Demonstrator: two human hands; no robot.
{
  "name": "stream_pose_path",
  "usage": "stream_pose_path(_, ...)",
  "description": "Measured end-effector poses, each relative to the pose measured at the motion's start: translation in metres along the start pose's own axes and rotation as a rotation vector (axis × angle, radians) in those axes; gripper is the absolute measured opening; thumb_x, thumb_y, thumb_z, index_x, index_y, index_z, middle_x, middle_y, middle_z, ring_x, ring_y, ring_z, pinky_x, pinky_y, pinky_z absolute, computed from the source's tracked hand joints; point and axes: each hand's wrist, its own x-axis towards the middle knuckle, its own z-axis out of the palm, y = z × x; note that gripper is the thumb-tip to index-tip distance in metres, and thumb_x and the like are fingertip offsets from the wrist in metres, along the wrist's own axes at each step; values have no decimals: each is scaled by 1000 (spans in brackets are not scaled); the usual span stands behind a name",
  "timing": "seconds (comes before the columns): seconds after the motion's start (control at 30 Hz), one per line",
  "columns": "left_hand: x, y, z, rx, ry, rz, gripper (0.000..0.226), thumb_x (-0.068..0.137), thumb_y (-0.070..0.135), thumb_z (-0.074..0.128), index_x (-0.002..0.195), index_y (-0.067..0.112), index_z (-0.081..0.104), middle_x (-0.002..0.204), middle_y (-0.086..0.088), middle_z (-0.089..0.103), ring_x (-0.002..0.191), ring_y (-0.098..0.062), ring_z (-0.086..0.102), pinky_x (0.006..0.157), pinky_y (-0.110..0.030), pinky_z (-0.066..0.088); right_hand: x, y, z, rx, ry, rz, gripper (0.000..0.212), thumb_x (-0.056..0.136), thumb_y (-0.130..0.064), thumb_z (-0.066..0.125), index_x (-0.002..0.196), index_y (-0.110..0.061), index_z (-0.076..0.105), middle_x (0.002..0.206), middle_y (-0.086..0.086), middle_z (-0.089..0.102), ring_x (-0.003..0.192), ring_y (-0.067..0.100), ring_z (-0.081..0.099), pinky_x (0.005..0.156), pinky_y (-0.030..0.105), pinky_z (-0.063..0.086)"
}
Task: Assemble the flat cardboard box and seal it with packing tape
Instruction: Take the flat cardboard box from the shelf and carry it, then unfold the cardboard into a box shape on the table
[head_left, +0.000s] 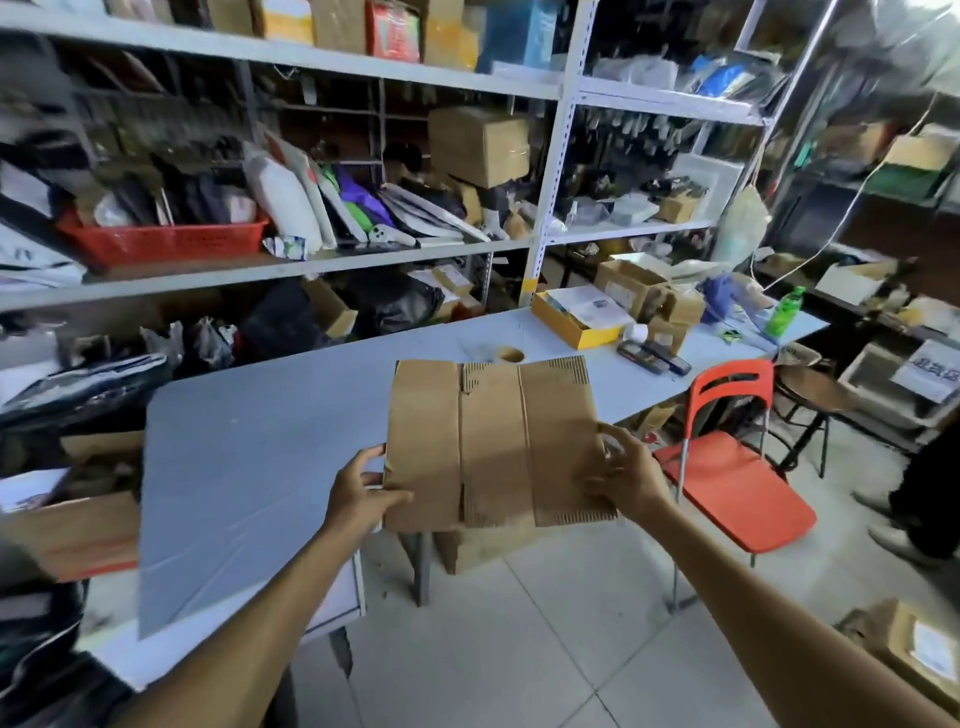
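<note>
Flat box (493, 441) held up before the grey table (249, 467).
My left hand (358, 488) and right hand (628, 473) pinch its sides; red chair (727, 467) at right, crammed shelves (311, 260) behind.

grey table (249, 467) | yellow box (565, 324) | green bottle (782, 312) | tape roll (511, 355)

The flat box (493, 441) is held before the table (249, 467), chair (727, 467) to its right, shelves (311, 260) behind.
</note>
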Motion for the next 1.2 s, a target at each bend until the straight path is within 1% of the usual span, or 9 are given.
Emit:
stream_pose_path(0.1,46,3,22,-13,49,-9,72,67,3,83,129,19,50,117,-14,60,101,-28,57,88,-46,54,75,1,5,-53,-70,-29,82,66,-2,77,140,-15,42,77,2,65,78,25,64,71,38,55)
stream_pose_path(0.2,80,2,39,-22,105,-30,71,69,3,81,131,17,49,122,-14,58,101,-28,57,85,-43,53,135,-2,14,4,-150,-23,71,73,8,73,134,-13,46,83,12,60,68,25,59,45,24,51)
stream_pose_path(0.27,106,6,50,-17,163,-59,72,68,3,82,131,15,49,122,-15,58,101,-29,57,84,-44,54,177,-4,17,-20,-183,-26,64,72,11,72,128,-11,52,80,13,60,59,20,56,38,21,46)
stream_pose_path(0.5,182,29,80,-29,279,-145,80,59,7,87,130,19,51,111,-16,62,101,-32,60,82,-48,56,309,-14,24,-16,-294,-86,47,68,11,73,109,-6,57,76,15,62,71,31,62,70,50,58)
stream_pose_path(0.6,209,27,82,-37,327,-189,86,44,21,85,124,25,54,101,-12,65,96,-29,63,79,-48,57,351,-21,45,10,-376,-100,45,68,10,77,102,-6,52,75,7,57,69,25,57,66,40,54)
stream_pose_path(0.7,242,25,73,-30,363,-214,88,38,25,83,121,27,53,100,-11,65,92,-27,64,76,-45,58,391,-30,76,56,-448,-127,54,70,18,69,114,-3,47,86,3,50,71,20,54,52,29,52)
stream_pose_path(0.93,311,11,72,-48,302,-272,81,45,23,81,120,30,51,100,-13,65,95,-29,64,76,-42,57,460,-34,114,70,-478,28,41,76,24,56,97,-7,40,74,13,50,50,22,52,42,27,48)
stream_pose_path(1.1,344,-5,75,-79,349,-366,81,43,18,79,119,28,51,100,-10,63,93,-28,63,74,-43,57,492,-30,145,46,-500,104,39,82,28,42,86,-11,38,69,12,45,27,7,47,31,17,41)
stream_pose_path(1.2,359,-14,84,-84,389,-391,81,49,8,82,122,24,51,107,-17,63,95,-32,62,79,-44,55,513,-25,161,95,-529,136,36,83,27,40,100,-5,39,79,17,49,29,6,49,32,18,40)
